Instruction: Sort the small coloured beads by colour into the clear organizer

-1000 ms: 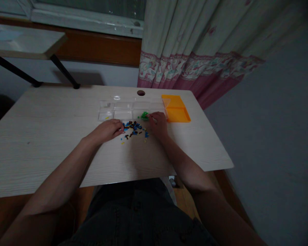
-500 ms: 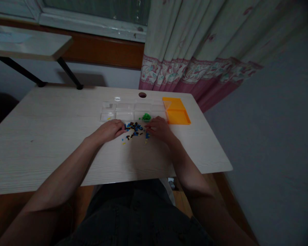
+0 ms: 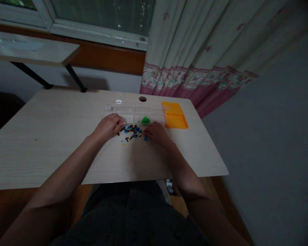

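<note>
Pieces of blue, brown and yellow plastic [image 3: 136, 129] lie loose mid-frame on the pale wooden bench [image 3: 66, 136], left hand [image 3: 107, 126] and right hand [image 3: 156, 132] alongside, each grip's hold unclear; green plastic pieces [image 3: 145, 120] already sit heaped in a clear compartmented tray [image 3: 128, 118].

Taking the pile of small pieces [image 3: 133, 130] as our clock's centre, we see it speckled blue, dark brown and pale yellow, with bright green pieces [image 3: 145, 120] near two o'clock, a colourless see-through tray [image 3: 141, 111] at twelve and an orange-yellow case [image 3: 175, 116] between two and three. Beneath them we have a pale, whitish table [image 3: 118, 167] streaked with fine wood grain. Towards one o'clock our curtain [image 3: 184, 41] is cream dotted with pinkish flowers, then banded with red-and-teal scrollwork above deep pink, while at eleven we find a reddish-brown sill [image 3: 110, 60] under a whitish window frame [image 3: 97, 34].
</note>
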Action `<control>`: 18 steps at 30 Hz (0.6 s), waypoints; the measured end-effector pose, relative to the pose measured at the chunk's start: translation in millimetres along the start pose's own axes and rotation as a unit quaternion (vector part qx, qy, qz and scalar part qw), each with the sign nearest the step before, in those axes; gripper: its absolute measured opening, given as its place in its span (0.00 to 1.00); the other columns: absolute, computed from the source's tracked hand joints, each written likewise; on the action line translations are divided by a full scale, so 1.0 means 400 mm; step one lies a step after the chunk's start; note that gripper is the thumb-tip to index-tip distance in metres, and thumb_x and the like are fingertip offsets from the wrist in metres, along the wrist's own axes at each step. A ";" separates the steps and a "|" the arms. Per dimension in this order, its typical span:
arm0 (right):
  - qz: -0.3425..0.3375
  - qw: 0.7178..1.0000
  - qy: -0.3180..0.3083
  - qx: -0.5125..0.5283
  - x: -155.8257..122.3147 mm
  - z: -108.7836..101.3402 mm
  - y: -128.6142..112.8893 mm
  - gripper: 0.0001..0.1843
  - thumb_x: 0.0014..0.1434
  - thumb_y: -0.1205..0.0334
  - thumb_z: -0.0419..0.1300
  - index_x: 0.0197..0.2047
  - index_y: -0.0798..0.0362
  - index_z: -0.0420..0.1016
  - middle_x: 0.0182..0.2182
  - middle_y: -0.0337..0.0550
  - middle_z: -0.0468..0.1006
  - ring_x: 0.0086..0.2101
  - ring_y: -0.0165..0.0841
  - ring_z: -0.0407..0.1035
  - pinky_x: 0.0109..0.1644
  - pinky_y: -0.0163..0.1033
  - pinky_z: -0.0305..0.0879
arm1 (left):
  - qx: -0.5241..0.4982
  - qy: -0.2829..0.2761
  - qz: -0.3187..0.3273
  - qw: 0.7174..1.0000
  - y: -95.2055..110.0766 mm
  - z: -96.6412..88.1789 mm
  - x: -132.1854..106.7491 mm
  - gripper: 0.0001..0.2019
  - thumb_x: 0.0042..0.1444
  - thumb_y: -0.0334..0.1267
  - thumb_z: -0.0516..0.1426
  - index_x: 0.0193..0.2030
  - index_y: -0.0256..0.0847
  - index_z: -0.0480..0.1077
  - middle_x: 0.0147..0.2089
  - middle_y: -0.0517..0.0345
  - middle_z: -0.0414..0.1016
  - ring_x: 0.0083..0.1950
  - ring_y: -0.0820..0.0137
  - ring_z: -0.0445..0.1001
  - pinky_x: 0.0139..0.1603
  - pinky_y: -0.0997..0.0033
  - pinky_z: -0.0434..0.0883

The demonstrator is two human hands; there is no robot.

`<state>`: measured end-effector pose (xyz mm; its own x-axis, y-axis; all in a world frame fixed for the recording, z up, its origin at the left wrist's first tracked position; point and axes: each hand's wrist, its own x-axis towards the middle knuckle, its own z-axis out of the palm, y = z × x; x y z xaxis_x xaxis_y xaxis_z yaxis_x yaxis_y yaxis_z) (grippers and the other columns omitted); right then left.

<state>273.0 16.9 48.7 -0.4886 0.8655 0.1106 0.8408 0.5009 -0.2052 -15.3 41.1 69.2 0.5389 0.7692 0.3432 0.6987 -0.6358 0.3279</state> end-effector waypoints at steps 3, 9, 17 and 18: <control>0.009 0.999 0.044 0.019 0.005 0.011 0.008 0.08 0.63 0.59 0.62 0.42 0.48 0.83 0.40 0.43 0.82 0.44 0.38 0.70 0.51 0.43 0.60 | 0.014 0.008 -0.005 1.000 0.010 -0.021 0.009 0.17 0.68 0.49 0.48 0.38 0.40 0.71 0.37 0.50 0.73 0.42 0.60 0.71 0.46 0.61 0.67; 0.121 0.965 0.229 0.046 0.007 0.023 0.044 0.09 0.63 0.55 0.62 0.40 0.48 0.83 0.40 0.43 0.82 0.46 0.38 0.70 0.57 0.45 0.58 | 0.036 0.050 -0.076 0.995 -0.017 -0.031 -0.005 0.17 0.66 0.49 0.50 0.37 0.40 0.72 0.36 0.48 0.74 0.42 0.59 0.72 0.47 0.61 0.68; 0.233 0.915 0.327 0.049 -0.005 0.032 0.084 0.14 0.65 0.51 0.58 0.42 0.47 0.83 0.43 0.46 0.79 0.48 0.41 0.67 0.55 0.48 0.58 | 0.074 0.118 -0.137 0.981 -0.113 0.004 -0.060 0.14 0.65 0.46 0.52 0.36 0.40 0.72 0.35 0.48 0.73 0.42 0.58 0.71 0.46 0.58 0.68; 0.240 0.912 0.330 0.044 -0.006 0.034 0.086 0.14 0.66 0.51 0.58 0.42 0.47 0.83 0.43 0.46 0.79 0.48 0.41 0.66 0.54 0.48 0.58 | 0.074 0.119 -0.136 0.981 -0.122 0.006 -0.061 0.13 0.65 0.46 0.53 0.36 0.40 0.72 0.35 0.48 0.73 0.42 0.58 0.71 0.46 0.59 0.68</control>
<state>300.0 32.2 28.2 0.2015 0.8158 0.5421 0.8849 0.0857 -0.4579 -61.4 53.4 42.7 0.2096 0.8616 0.4623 0.8720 -0.3786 0.3102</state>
